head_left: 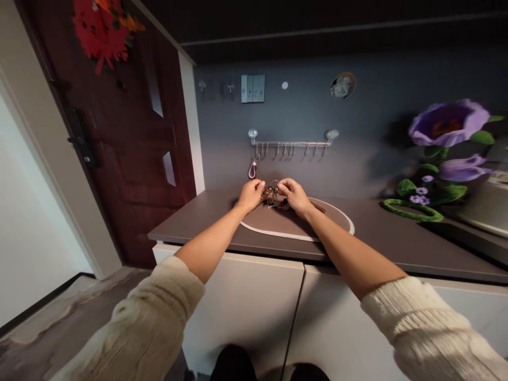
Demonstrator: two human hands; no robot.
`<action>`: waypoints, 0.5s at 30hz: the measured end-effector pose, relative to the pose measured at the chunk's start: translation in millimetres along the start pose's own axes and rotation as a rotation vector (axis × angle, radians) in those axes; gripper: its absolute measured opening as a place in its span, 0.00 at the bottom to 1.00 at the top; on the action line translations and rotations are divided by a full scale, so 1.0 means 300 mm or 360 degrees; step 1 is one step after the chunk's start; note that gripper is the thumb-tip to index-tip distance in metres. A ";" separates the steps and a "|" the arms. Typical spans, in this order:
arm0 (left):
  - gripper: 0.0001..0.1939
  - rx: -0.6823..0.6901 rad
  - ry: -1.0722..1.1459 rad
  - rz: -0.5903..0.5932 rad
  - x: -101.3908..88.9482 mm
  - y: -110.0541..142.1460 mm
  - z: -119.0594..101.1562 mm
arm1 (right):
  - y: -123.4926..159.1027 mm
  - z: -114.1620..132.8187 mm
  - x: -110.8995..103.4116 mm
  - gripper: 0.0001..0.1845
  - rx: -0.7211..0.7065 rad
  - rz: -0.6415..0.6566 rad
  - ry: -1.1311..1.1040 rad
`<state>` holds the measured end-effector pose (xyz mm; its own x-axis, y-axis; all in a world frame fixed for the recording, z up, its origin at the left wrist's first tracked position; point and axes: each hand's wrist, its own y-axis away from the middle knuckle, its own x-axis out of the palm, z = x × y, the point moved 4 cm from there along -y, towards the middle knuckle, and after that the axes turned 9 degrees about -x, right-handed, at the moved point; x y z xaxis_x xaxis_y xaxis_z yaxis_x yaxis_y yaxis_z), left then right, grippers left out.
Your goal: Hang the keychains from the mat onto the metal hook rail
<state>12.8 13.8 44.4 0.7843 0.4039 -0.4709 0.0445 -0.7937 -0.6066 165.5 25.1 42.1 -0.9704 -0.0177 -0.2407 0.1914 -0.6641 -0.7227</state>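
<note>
Both my arms reach forward over a brown counter [198, 225]. My left hand [251, 193] and my right hand [292, 194] are closed in a pinch on a bunch of keys on metal rings [273, 194], held just above an oval brown mat with a white rim [337, 214]. A metal hook rail [291, 143] is fixed to the grey wall above the hands. One pink carabiner [253, 169] hangs from its left end; the other hooks are bare.
A dark red door [130, 137] with a black handle stands at the left. Purple fabric flowers [448, 153] with green stems sit on the counter at the right. White cabinet doors [246, 307] are below the counter. Light switches [253, 88] are on the wall.
</note>
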 end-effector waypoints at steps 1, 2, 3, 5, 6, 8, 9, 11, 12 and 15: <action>0.16 -0.0009 -0.0059 -0.0040 -0.004 -0.002 0.004 | -0.001 0.002 -0.001 0.12 -0.0008 0.0003 0.0008; 0.16 -0.0015 -0.0117 -0.0070 -0.007 -0.004 0.007 | -0.003 0.004 -0.001 0.12 -0.0012 0.0008 0.0015; 0.15 -0.0018 -0.0171 -0.0100 -0.010 -0.005 0.009 | -0.006 0.005 -0.001 0.12 -0.0012 0.0013 0.0019; 0.14 -0.0013 -0.0287 -0.0145 -0.018 -0.005 0.010 | -0.014 0.005 0.001 0.12 -0.0002 0.0013 0.0015; 0.15 -0.0015 -0.0352 -0.0166 -0.022 -0.005 0.010 | -0.019 0.004 0.002 0.12 0.0003 0.0013 0.0011; 0.16 -0.0048 -0.0479 -0.0202 -0.031 -0.003 0.011 | -0.033 0.005 0.004 0.12 0.0008 -0.0001 0.0003; 0.16 -0.0076 -0.0529 -0.0215 -0.034 -0.002 0.013 | -0.040 0.006 0.006 0.12 0.0009 -0.0007 -0.0005; 0.16 -0.0128 -0.0597 -0.0231 -0.040 0.000 0.016 | -0.056 0.010 0.010 0.12 0.0025 -0.0010 -0.0040; 0.16 -0.0150 -0.0623 -0.0237 -0.043 0.001 0.018 | -0.065 0.013 0.012 0.13 0.0044 -0.0016 -0.0069; 0.15 -0.0210 -0.0691 -0.0253 -0.047 0.003 0.023 | -0.095 0.020 0.022 0.13 0.0115 -0.0057 -0.0154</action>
<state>-2.4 10.7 46.1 0.4317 0.6551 -0.6200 0.2431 -0.7465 -0.6194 152.8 39.3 65.0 -0.9868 -0.0628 -0.1494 0.1487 -0.7176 -0.6804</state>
